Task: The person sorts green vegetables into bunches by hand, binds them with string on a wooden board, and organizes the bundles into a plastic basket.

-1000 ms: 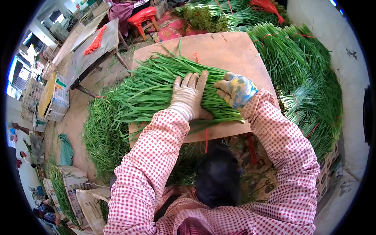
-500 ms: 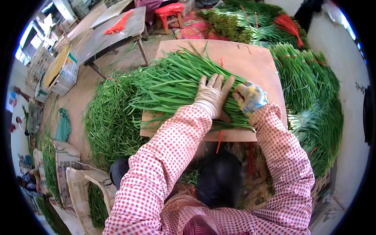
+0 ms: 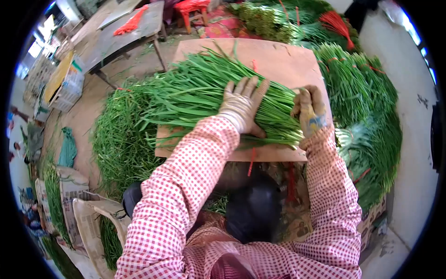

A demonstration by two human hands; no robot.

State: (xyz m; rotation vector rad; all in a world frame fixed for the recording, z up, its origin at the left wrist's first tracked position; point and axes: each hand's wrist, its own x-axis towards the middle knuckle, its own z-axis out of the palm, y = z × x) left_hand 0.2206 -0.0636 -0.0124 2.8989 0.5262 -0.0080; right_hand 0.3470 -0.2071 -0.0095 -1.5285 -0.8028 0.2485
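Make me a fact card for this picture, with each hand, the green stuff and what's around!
Left hand: gloved, spread on the green bunch
Right hand: gloved, fingers curled near the stem ends; grip unclear
Green bunch: lying across the brown board
Around: loose green pile, tied bunches, red stool
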